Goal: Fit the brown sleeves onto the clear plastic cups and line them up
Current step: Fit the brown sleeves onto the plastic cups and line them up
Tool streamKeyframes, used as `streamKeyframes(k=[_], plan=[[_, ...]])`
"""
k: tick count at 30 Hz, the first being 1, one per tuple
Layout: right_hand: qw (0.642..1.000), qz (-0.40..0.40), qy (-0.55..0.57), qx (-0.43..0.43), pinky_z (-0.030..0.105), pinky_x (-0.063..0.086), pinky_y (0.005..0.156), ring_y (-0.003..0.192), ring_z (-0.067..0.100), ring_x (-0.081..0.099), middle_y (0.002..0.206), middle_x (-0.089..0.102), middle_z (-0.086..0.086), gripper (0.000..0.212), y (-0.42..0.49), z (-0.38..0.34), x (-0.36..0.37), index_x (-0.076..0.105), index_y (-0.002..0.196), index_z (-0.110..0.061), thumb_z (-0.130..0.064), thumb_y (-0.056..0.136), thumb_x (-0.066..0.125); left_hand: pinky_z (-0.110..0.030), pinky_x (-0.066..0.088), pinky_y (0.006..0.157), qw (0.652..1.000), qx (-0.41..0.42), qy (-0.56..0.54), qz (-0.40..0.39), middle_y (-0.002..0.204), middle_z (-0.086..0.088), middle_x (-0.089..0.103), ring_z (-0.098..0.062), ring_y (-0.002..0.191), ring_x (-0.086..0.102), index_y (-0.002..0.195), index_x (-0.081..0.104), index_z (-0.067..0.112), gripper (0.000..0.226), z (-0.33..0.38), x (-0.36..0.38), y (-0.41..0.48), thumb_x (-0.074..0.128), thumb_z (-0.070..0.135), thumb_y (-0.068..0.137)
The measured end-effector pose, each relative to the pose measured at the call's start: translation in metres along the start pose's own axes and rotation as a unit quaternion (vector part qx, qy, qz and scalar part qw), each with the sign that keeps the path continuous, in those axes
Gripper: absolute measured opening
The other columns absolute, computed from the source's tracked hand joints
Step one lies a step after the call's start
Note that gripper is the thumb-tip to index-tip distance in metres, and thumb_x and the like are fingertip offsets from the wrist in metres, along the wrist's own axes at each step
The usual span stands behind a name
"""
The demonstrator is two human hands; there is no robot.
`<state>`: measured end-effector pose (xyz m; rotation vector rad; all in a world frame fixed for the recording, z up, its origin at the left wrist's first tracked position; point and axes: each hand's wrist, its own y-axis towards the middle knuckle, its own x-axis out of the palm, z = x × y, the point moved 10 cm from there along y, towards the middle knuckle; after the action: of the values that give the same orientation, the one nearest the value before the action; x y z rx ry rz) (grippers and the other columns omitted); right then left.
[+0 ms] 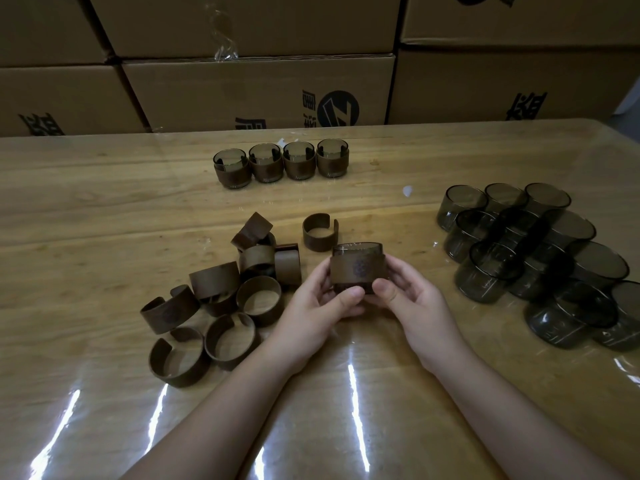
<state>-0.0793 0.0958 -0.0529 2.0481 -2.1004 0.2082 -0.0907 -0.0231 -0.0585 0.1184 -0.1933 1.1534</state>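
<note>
Between both hands, above the middle of the table, is a clear smoky cup point(357, 251) with a brown sleeve point(356, 270) around it. My left hand point(318, 303) grips its left side and my right hand point(408, 296) grips its right side, thumbs at the bottom front. A heap of several loose brown sleeves point(221, 299) lies to the left, with one separate sleeve point(319, 233) just behind the held cup. A row of several sleeved cups point(281, 162) stands at the back. Several bare cups point(540, 261) cluster at the right.
The wooden table point(104, 202) has a glossy clear cover with glare streaks near the front. Stacked cardboard boxes point(256, 88) form a wall right behind the table's far edge.
</note>
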Motion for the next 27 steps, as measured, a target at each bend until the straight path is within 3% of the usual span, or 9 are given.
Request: streamKeyframes(k=[7,13,16,18,22,27], plan=[[1.000,-0.006,-0.006,-0.013,0.016,0.053,0.073,0.098,0.001,0.066,0.112,0.064,-0.002,0.038,-0.001,-0.004,0.001,0.052,0.116,-0.018,-0.007,0.080,0.056,-0.026,0.055,0.083,1.000,0.008,0.017,-0.001,0.122,-0.002,0.062,-0.015,0.109,0.064,0.133,0.046,0.016,0.054,0.002,0.001,-0.001,0.060,0.018,0.081],[1.000,0.003,0.007,-0.013,0.017,0.054,0.072,0.096,0.003,0.067,0.111,0.064,0.002,0.039,-0.001,-0.004,0.001,0.049,0.122,-0.009,0.001,0.085,0.053,-0.027,0.055,0.082,1.000,0.013,0.019,0.002,0.125,-0.007,0.059,-0.016,0.108,0.063,0.139,0.039,0.010,0.061,0.005,0.002,-0.001,0.058,0.018,0.082],[1.000,0.011,-0.005,-0.017,0.019,0.055,0.079,0.100,0.002,0.066,0.114,0.063,0.000,0.040,-0.002,-0.006,0.000,0.050,0.122,-0.012,-0.003,0.083,0.055,-0.028,0.056,0.081,1.000,0.004,-0.004,0.008,0.125,-0.005,0.060,-0.020,0.111,0.063,0.139,0.042,0.013,0.061,0.004,-0.001,-0.001,0.061,0.016,0.081],[0.999,0.009,-0.030,-0.024,0.018,0.052,0.088,0.104,-0.003,0.063,0.117,0.062,-0.005,0.043,-0.003,-0.008,0.001,0.050,0.122,-0.017,-0.001,0.083,0.058,-0.032,0.056,0.084,1.000,0.006,-0.010,0.010,0.126,-0.003,0.060,-0.021,0.114,0.061,0.138,0.043,0.016,0.057,0.004,-0.001,-0.001,0.066,0.015,0.086],[0.998,-0.012,-0.054,-0.031,0.009,0.048,0.078,0.102,-0.011,0.060,0.110,0.062,-0.017,0.054,-0.004,-0.008,0.005,0.051,0.116,-0.027,0.013,0.081,0.060,-0.046,0.054,0.092,0.999,0.026,0.015,0.021,0.129,-0.012,0.056,-0.027,0.119,0.058,0.135,0.043,0.016,0.058,0.008,0.000,-0.002,0.065,0.028,0.083],[0.997,-0.025,-0.052,-0.046,0.010,0.048,0.078,0.107,-0.009,0.059,0.108,0.065,-0.019,0.058,-0.005,-0.013,0.008,0.052,0.115,-0.027,0.017,0.078,0.061,-0.027,0.054,0.084,0.995,0.068,0.058,0.052,0.118,0.007,0.062,-0.010,0.112,0.060,0.129,0.046,0.024,0.051,0.016,-0.004,-0.005,0.063,0.015,0.082]])
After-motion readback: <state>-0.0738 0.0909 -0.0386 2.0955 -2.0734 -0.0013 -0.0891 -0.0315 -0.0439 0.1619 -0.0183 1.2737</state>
